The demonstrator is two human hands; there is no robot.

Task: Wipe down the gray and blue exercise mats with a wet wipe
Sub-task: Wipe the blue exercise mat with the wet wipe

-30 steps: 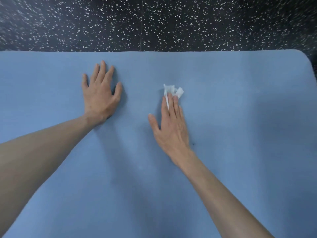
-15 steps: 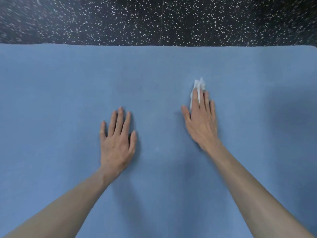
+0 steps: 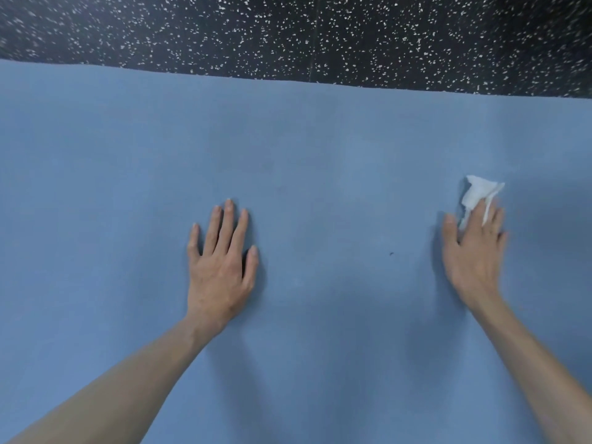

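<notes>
Hands, two, lie on one blue mat (image 3: 320,149): left hand (image 3: 221,270) flat with fingers straight, right hand (image 3: 474,251) to its right pressing one crumpled white wipe (image 3: 477,195) under straight fingers. Speckled black floor (image 3: 288,33) lies beyond the far edge.

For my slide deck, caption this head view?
Right hand presses wet wipe on blue mat; left hand flat.

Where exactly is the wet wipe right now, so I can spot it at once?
Find the blue mat that fills most of the view below the black speckled floor. On its right side lies the right hand, pressing flat. The wet wipe is the crumpled white piece sticking out from under those fingers, the only white thing on the mat.
</notes>
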